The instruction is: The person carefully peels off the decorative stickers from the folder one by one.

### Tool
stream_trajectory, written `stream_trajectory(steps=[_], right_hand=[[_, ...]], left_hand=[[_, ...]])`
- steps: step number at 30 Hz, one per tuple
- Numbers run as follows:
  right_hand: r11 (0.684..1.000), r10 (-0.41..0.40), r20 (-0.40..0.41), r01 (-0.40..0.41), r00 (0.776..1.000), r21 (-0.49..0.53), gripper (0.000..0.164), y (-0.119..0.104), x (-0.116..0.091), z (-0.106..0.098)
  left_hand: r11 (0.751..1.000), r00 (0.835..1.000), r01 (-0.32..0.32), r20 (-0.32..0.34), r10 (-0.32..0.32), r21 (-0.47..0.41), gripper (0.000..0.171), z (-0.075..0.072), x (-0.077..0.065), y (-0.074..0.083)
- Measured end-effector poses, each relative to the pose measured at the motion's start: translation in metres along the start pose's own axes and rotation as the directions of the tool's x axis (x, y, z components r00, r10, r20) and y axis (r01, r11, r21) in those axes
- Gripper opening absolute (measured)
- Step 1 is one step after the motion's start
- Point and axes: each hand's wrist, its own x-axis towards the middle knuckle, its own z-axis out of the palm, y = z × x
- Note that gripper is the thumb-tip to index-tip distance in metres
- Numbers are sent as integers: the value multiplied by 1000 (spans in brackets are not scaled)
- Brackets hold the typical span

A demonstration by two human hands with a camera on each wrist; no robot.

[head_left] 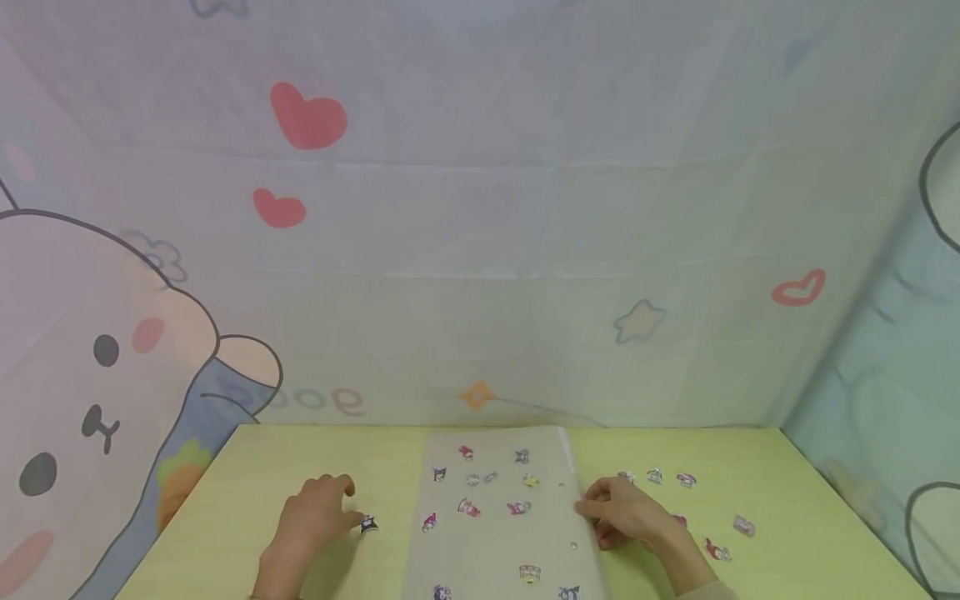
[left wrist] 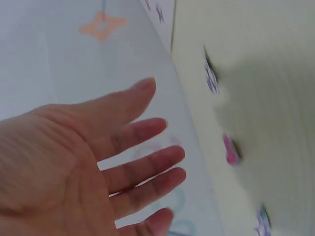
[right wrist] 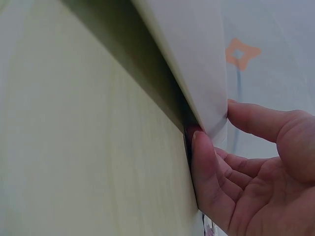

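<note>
A white sheet [head_left: 491, 546] lies on the table, with several small cartoon stickers [head_left: 469, 507] spread over it. My right hand [head_left: 626, 512] is at its right edge. Up close in the right wrist view, the thumb and a finger of that hand [right wrist: 261, 167] pinch the sheet's edge [right wrist: 197, 64], which is raised off the table. To the left of the sheet is my left hand [head_left: 311, 521], its thumb beside a dark cartoon sticker [head_left: 368, 524]. The left wrist view shows the left hand [left wrist: 113, 167] with spread, relaxed fingers, apart from a pink sticker [left wrist: 230, 150].
Several loose stickers [head_left: 717, 549] lie on the yellow table [head_left: 795, 500] to the right of the sheet, some near my right wrist. A printed cloth [head_left: 480, 292] with hearts and a cartoon animal hangs behind the table and along its sides.
</note>
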Motion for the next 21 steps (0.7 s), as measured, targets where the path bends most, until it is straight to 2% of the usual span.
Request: stream_trajectory(steps=[4,11,16,21], right_hand=[[1000,6,-4,-6,1000,-1,38,-1,0,0],[1000,11,-2,-11,1000,-8,37,-3,-1,0],[1000,17,1,-17,1000,-6,38,-2,0,1],[1000,12,-3,-12,1000,-11,38,-3,-1,0]], left_hand=[[994,994,-111,-2,111,-5,34,10,0,27],[965,965,-261,23,261,6,40,24,-3,73],[947,945,-321,69,321,-10,41,34,-4,101],[941,938,-337,76,337,-18,40,50,-3,125]])
